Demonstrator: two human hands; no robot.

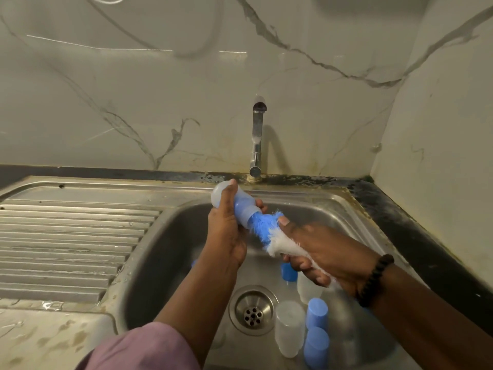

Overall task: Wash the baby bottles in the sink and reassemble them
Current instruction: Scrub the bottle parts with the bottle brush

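Over the steel sink (165,236), my left hand (226,233) grips a translucent baby bottle (241,206) held on its side, its base toward the back wall. My right hand (320,252) holds a bottle brush (269,231) with blue and white bristles. The blue tip of the brush is pushed into the bottle's mouth. On the sink floor at the right lie several bottle parts: a clear bottle body (289,327), blue caps (316,313) and another blue piece (288,272) partly hidden under my right hand.
A chrome tap (257,137) rises at the back of the sink, with no water visibly running. The drain (253,313) sits in the middle of the basin. A ribbed steel draining board (66,249) lies to the left. A dark counter edge (416,236) runs along the right.
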